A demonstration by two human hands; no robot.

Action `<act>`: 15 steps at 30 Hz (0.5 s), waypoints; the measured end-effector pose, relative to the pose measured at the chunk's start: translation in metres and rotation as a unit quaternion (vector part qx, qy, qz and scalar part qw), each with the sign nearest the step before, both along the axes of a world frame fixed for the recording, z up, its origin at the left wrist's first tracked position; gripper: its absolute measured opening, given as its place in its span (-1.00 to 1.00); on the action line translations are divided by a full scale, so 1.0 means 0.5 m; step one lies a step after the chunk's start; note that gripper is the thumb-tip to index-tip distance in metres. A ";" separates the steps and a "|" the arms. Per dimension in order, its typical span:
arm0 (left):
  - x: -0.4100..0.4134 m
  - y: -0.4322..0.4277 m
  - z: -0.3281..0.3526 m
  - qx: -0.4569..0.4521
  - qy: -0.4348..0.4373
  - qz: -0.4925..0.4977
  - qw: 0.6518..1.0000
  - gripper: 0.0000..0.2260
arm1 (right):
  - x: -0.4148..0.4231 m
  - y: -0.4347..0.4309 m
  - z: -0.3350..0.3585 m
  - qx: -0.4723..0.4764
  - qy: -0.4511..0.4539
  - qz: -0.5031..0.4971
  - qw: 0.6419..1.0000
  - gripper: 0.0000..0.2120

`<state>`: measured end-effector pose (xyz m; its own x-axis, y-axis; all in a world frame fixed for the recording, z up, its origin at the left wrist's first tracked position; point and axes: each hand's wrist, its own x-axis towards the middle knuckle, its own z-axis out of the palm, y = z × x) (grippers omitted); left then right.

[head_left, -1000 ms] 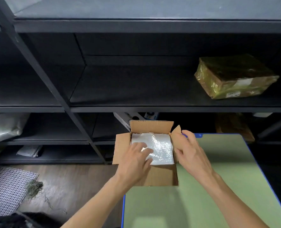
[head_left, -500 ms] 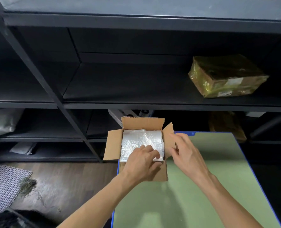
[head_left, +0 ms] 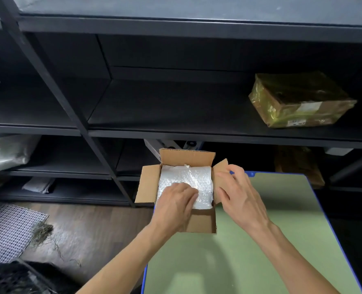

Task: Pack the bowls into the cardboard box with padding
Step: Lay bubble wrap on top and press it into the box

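Black metal shelving (head_left: 176, 128) fills the background; one foil-wrapped parcel (head_left: 298, 100) lies on its middle shelf at the right, well apart from the work. Below it, a green table with a blue edge (head_left: 260, 240) carries the work.

The cardboard box (head_left: 199, 223) stands on the table's far left corner, all four flaps open, its left flap overhanging the floor side. Bubble wrap padding (head_left: 188, 177) covers the interior from wall to wall. No bowls are visible; whether any lie beneath the wrap cannot be told.

Left hand (head_left: 176, 206): reaches over the near wall into the box, fingers bent and pressing on the near left part of the wrap. Whether it pinches the wrap or only presses cannot be told.

Right hand (head_left: 239, 196): just beside the box, at its right flap (head_left: 219, 168), fingers loosely spread and touching or nearly touching the flap; it grips nothing that can be seen.

Judgement: the step in hand is seating the padding. The box lies directly ahead of both hands, slightly left of centre; the left hand is nearer the wrap, the right nearer the flap.
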<state>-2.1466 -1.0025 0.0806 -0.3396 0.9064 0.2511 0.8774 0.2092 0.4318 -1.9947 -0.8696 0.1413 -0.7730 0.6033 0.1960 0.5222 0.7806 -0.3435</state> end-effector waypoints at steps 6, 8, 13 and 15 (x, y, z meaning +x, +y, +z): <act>-0.072 -0.045 -0.005 -0.021 0.024 0.045 0.998 -0.66 | -0.013 -0.007 -0.019 0.097 -0.002 0.060 0.993 -0.82; -0.094 -0.051 -0.001 -0.066 0.026 0.009 0.997 -0.54 | -0.034 -0.012 -0.030 0.090 -0.035 0.103 0.990 -0.75; -0.151 -0.045 0.012 -0.201 0.053 -0.054 0.977 -0.27 | -0.095 0.005 -0.038 0.037 -0.216 0.177 0.959 -0.48; -0.165 -0.045 0.014 -0.204 0.075 -0.073 0.973 -0.25 | -0.101 0.017 -0.029 0.024 -0.248 0.178 0.952 -0.36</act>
